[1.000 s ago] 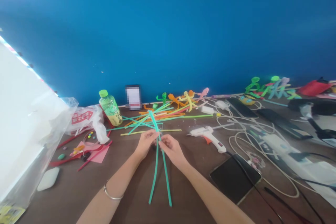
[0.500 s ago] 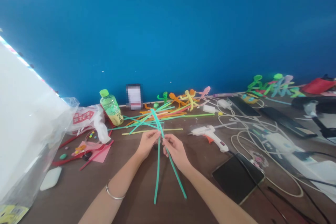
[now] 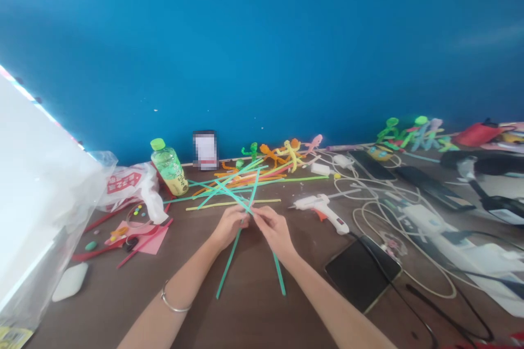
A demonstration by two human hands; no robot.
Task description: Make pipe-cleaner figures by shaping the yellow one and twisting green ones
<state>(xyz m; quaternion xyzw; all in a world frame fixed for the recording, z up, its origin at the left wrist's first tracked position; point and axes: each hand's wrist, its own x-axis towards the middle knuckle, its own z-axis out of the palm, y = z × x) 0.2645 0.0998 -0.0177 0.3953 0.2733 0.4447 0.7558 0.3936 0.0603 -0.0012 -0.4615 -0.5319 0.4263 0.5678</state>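
Two teal pipe cleaners cross between my hands in an X. The lower end of one pipe cleaner [image 3: 227, 270] points down to the left, and the other pipe cleaner [image 3: 279, 275] hangs down to the right. My left hand [image 3: 230, 226] pinches them just left of the crossing. On the other side, my right hand [image 3: 276, 230] is closed on them with thumb and fingers, close to my left fingertips. Their upper ends spread out over a pile of loose coloured pipe cleaners [image 3: 270, 177] lying behind my hands.
At left stand a green-capped bottle [image 3: 170, 169] and a plastic bag [image 3: 133, 182]. A white glue gun [image 3: 321, 205] lies right of my hands, with a dark tablet [image 3: 363, 272] and tangled white cables [image 3: 440, 289] beyond. Small pipe-cleaner figures [image 3: 291, 152] line the blue wall.
The two teal pipe cleaners, nearly together at the top before, now spread into a wider X. Their lower ends have also moved apart. My hands still hold them near the crossing.
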